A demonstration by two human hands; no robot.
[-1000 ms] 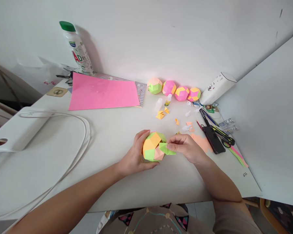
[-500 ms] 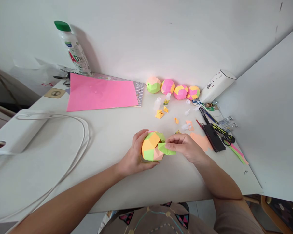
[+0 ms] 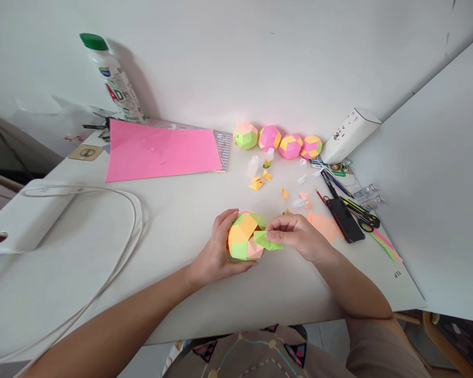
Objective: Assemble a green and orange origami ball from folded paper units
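My left hand (image 3: 220,249) is wrapped round a folded paper ball (image 3: 241,229) with orange, green and peach faces, held above the white table. A dark gap shows on the ball's right side. My right hand (image 3: 291,235) pinches a green folded paper piece (image 3: 266,240) between thumb and fingers. The left end of that piece is at the gap; whether it is tucked in, I cannot tell. Beyond my hands lie small orange folded paper pieces (image 3: 256,183).
Several finished paper balls (image 3: 269,138) line the wall. Pink paper sheets (image 3: 161,152) lie at the back left, beside a bottle (image 3: 116,84). A white cable (image 3: 136,210) loops on the left. Scissors (image 3: 364,218), a black case (image 3: 345,220) and a white tube (image 3: 350,136) are right.
The view has shifted slightly. My hands, the ball and the green piece keep nearly the same position relative to one another.
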